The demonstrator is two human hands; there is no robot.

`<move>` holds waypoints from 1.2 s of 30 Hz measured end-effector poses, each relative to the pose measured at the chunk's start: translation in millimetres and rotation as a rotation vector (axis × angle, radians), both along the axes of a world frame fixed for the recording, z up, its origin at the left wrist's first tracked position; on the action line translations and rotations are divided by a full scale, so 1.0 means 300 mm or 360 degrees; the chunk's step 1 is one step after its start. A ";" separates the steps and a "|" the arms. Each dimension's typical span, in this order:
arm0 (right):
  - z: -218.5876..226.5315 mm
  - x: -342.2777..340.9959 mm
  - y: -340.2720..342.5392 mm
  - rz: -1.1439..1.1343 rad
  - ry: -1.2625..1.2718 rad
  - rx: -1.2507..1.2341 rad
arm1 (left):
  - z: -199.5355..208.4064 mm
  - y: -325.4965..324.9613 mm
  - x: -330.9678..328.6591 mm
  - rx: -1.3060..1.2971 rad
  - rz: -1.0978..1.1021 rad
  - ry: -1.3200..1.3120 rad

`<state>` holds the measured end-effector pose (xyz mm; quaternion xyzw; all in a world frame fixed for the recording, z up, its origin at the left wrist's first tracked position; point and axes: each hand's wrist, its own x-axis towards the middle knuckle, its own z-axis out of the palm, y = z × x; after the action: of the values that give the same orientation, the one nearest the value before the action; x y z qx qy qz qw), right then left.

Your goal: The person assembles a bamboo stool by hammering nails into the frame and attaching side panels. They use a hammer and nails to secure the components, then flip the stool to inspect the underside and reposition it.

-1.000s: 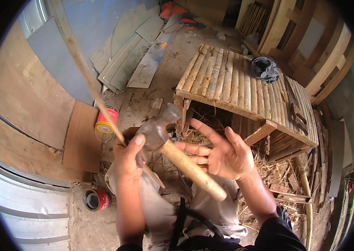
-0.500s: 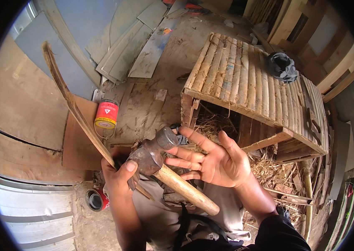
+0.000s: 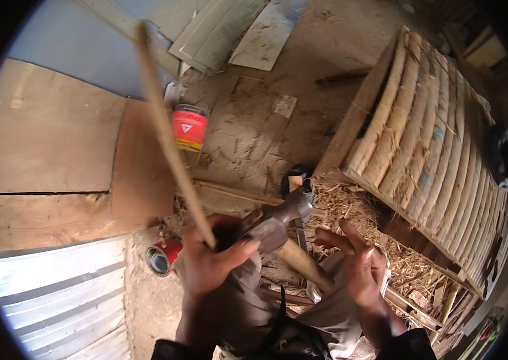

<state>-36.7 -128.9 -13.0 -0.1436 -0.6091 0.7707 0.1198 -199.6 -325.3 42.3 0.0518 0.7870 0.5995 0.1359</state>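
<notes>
My left hand (image 3: 206,258) is closed around the dark, rusty head of a hammer (image 3: 271,233), its thumb lying along the metal. The pale wooden handle (image 3: 302,261) slants down to the right over my lap. The same hand grips a long, thin, curved wooden strip (image 3: 167,123), which rises up and to the left. Nothing is in my right hand (image 3: 362,273). Its fingers are apart and half bent, and it hovers just right of the handle's end, not seen to touch it.
On the right stands a crate of bamboo slats (image 3: 416,156), with a dark plastic bag (image 3: 499,156) on top. Straw (image 3: 350,210) lies beside it. Red tins (image 3: 190,129) are on the left, near brown boards (image 3: 50,138) and corrugated metal (image 3: 68,288).
My view has swung, so the crate and tins sit further right. My right hand has turned from palm up with spread fingers to half bent, lower beside the handle. The left keeps its hold.
</notes>
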 end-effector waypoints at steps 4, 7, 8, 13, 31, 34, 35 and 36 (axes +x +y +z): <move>0.044 -0.078 0.022 0.0223 -0.0541 -0.0036 | 0.017 0.050 -0.104 0.0179 -0.0161 -0.0347; 0.112 -0.185 -0.035 0.0350 -0.0622 0.0448 | 0.100 0.088 -0.132 0.0439 -0.0179 -0.0314; 0.144 -0.205 -0.040 0.0445 -0.0841 0.0510 | 0.148 0.092 -0.128 0.0339 -0.0224 -0.0353; 0.348 -0.213 -0.028 0.0413 -0.0494 0.0590 | 0.502 0.098 -0.050 -0.0094 -0.0337 -0.0240; 1.619 -0.339 -0.277 0.0382 -0.0075 0.0162 | 1.759 -0.191 -0.304 0.0380 -0.0405 -0.0224; 1.777 -0.355 -0.307 0.0430 0.0035 0.0343 | 1.825 -0.259 -0.377 0.0424 -0.0403 -0.0161; 1.819 -0.355 -0.327 0.0449 -0.0008 0.0354 | 1.839 -0.271 -0.388 0.0494 -0.0417 -0.0184; 1.859 -0.354 -0.346 0.0468 -0.0051 0.0365 | 1.850 -0.284 -0.397 0.0549 -0.0431 -0.0211</move>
<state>-142.9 -232.6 544.6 -0.0507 -0.7092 0.7031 0.0117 -318.8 -410.4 597.3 0.1399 0.6480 0.7037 0.2555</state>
